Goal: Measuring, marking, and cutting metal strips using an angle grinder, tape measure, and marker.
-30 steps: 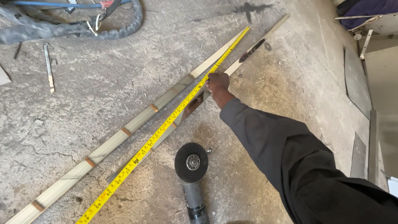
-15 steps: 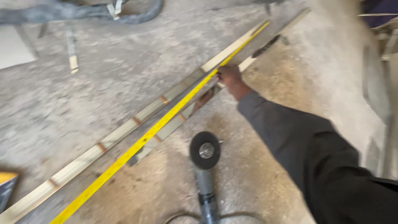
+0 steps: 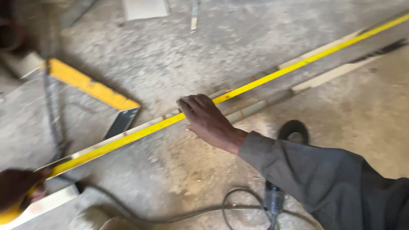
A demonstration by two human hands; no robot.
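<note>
Glossy yellow metal tape [image 3: 272, 79] (slightly curved) crosses a rough, matt concrete floor [image 3: 170, 55].

Right hand [image 3: 208, 121] presses the yellow tape measure [image 3: 281, 73] flat; left hand [image 3: 17, 187] grips its end

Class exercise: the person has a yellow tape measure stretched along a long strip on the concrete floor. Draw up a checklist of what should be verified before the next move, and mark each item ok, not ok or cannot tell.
1. Right hand pressing the tape measure onto the strip: ok, the fingers lie across the tape.
2. Left hand holding the near end of the tape: ok, though partly cut off by the frame edge.
3. Tape straight along the strip: ok, no sag or kink shows.
4. Reading under the right hand: cannot tell, the picture is blurred.
5. Angle grinder clear of the hands: ok, it lies beside the right sleeve, untouched.
6. Grinder cable clear of the tape: ok, it loops on the floor nearer the person.
</note>
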